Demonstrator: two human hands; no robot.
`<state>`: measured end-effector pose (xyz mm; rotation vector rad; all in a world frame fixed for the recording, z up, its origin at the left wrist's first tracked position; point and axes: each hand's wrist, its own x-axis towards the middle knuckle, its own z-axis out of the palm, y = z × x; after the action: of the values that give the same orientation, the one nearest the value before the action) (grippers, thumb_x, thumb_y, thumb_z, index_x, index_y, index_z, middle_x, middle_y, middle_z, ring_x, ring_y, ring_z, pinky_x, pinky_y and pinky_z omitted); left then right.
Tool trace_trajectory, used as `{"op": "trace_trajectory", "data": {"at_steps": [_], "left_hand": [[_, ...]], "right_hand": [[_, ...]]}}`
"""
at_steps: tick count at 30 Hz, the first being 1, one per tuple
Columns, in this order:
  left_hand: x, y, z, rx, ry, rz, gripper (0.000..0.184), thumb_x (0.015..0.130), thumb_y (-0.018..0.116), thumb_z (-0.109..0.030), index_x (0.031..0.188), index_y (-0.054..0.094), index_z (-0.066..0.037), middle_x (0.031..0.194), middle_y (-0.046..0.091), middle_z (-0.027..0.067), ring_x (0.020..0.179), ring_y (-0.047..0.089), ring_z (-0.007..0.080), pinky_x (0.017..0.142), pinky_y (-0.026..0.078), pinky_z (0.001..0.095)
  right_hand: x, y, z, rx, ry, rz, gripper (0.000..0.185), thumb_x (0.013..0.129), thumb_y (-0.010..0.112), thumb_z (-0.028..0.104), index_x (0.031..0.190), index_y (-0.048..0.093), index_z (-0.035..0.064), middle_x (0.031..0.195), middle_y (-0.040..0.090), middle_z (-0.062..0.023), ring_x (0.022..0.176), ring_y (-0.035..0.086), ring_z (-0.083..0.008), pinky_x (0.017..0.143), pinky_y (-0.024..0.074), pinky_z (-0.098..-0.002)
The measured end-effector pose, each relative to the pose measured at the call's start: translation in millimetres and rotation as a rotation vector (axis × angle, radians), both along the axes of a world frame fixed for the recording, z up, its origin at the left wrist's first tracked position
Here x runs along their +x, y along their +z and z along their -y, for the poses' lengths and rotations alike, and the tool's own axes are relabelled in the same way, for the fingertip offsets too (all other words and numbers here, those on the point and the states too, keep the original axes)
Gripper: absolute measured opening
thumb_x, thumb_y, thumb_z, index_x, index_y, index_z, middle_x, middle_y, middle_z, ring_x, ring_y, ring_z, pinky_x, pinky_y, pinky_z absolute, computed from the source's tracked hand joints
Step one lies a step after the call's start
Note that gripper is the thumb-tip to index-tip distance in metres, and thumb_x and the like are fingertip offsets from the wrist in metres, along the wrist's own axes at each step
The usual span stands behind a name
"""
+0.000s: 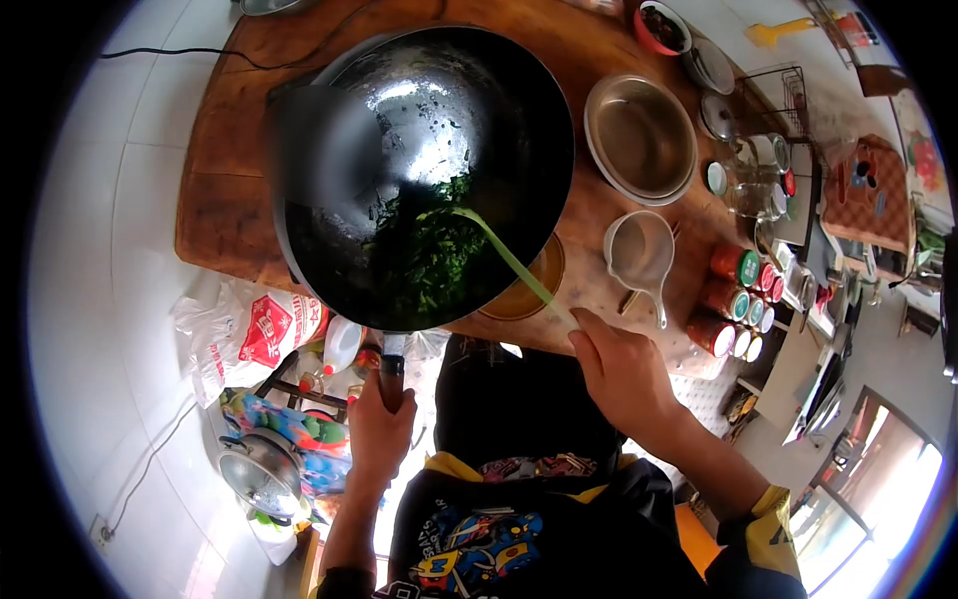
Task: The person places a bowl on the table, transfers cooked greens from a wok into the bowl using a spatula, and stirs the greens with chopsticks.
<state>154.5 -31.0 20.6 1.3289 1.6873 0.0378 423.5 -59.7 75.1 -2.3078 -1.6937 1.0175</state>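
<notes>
A large black wok (519,130) is tilted over the wooden table's edge, with chopped dark leafy greens (434,255) gathered in its lower part. My left hand (381,424) is wrapped round the wok's black handle (392,359). In my right hand (624,369) is the handle of a long pale green spatula (514,262); its far end lies among the greens, partly hidden. Under the wok's right rim, a brown bowl (544,285) shows only in part. A blurred grey patch covers the wok's upper left side.
Metal basins (644,140) and a ladle-like scoop (639,250) sit right of the wok on the wooden table (225,195). Several lidded jars (733,265) stand farther right. A black cord (200,55) crosses the far left. Below left are a plastic bag (244,339) and a lidded pot (261,474).
</notes>
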Motion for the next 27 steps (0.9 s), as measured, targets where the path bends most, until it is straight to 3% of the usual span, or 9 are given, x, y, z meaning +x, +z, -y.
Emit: {"op": "trace_trajectory", "data": {"at_steps": [1,2,4,7,13,15,22,24,27], "left_hand": [[1.7,-2.1,2.6,0.038,0.037,0.009,0.019,0.077,0.063,-0.010,0.079,0.047,-0.001,0.059,0.049,0.0081,0.052,0.043,0.0157,0.049,0.036,0.0323],[3.7,-0.2,2.0,0.040,0.034,0.006,0.019,0.077,0.063,-0.010,0.079,0.047,-0.001,0.059,0.049,0.0081,0.052,0.043,0.0157,0.049,0.036,0.0323],[6.9,4.9,0.0,-0.083,-0.049,-0.077,0.028,0.080,0.062,-0.015,0.099,0.052,0.003,0.072,0.062,0.0194,0.063,0.062,0.0317,0.060,0.048,0.0387],[7.6,-10.0,10.3,0.066,-0.080,-0.116,0.026,0.081,0.062,-0.015,0.097,0.052,0.003,0.073,0.062,0.0196,0.063,0.062,0.0323,0.060,0.048,0.0388],[21.7,-9.0,27.6,0.024,-0.037,-0.145,0.020,0.081,0.062,-0.012,0.088,0.049,0.002,0.072,0.061,0.0191,0.063,0.061,0.0304,0.061,0.047,0.0375],[24.4,-15.2,37.8,0.150,0.032,-0.148,0.021,0.077,0.065,-0.009,0.082,0.048,0.001,0.061,0.053,0.0109,0.052,0.048,0.0206,0.052,0.040,0.0347],[24.4,-26.9,52.4,0.218,-0.044,-0.244,0.020,0.079,0.065,-0.009,0.083,0.048,0.001,0.067,0.058,0.0126,0.057,0.052,0.0212,0.058,0.044,0.0342],[25.3,-27.1,54.1,0.218,-0.057,-0.270,0.019,0.080,0.063,-0.009,0.086,0.050,0.002,0.074,0.063,0.0185,0.067,0.063,0.0340,0.062,0.047,0.0410],[26.0,-29.1,54.6,0.228,-0.050,-0.291,0.018,0.081,0.063,-0.008,0.086,0.049,0.003,0.074,0.063,0.0185,0.067,0.063,0.0344,0.062,0.047,0.0417]], "right_hand": [[2.8,-4.5,3.9,0.148,-0.004,0.004,0.024,0.090,0.054,0.017,0.111,0.056,0.0054,0.067,0.059,-0.0153,0.058,0.060,-0.0333,0.052,0.0477,-0.0424],[5.2,-8.7,6.1,0.150,-0.006,0.001,0.024,0.090,0.054,0.017,0.111,0.056,0.0054,0.067,0.059,-0.0153,0.058,0.060,-0.0333,0.052,0.0477,-0.0424],[9.7,-19.1,8.9,0.304,0.009,0.006,0.032,0.087,0.058,0.015,0.118,0.055,0.0065,0.068,0.056,-0.0118,0.054,0.057,-0.0320,0.050,0.0466,-0.0406],[14.1,-42.3,18.1,0.302,0.041,-0.002,0.038,0.086,0.060,0.014,0.123,0.054,0.0074,0.070,0.053,-0.0100,0.053,0.056,-0.0297,0.049,0.0460,-0.0391],[13.5,-72.7,50.2,0.379,0.006,-0.139,0.043,0.083,0.064,0.010,0.125,0.055,0.0094,0.071,0.052,-0.0085,0.053,0.055,-0.0266,0.048,0.0454,-0.0360],[11.6,-79.2,57.2,0.381,-0.033,-0.195,0.043,0.083,0.062,0.008,0.125,0.055,0.0086,0.071,0.052,-0.0099,0.054,0.054,-0.0280,0.050,0.0448,-0.0371],[16.4,-102.4,77.7,0.508,-0.044,-0.195,0.044,0.080,0.066,0.008,0.122,0.057,0.0105,0.070,0.052,-0.0078,0.053,0.054,-0.0254,0.047,0.0443,-0.0362],[17.9,-99.6,79.1,0.487,-0.063,-0.222,0.045,0.079,0.066,0.006,0.123,0.057,0.0098,0.069,0.051,-0.0081,0.053,0.053,-0.0257,0.048,0.0437,-0.0366],[18.8,-101.8,80.7,0.513,-0.089,-0.270,0.046,0.079,0.067,0.005,0.123,0.057,0.0095,0.069,0.050,-0.0083,0.053,0.052,-0.0260,0.049,0.0431,-0.0371]]}}
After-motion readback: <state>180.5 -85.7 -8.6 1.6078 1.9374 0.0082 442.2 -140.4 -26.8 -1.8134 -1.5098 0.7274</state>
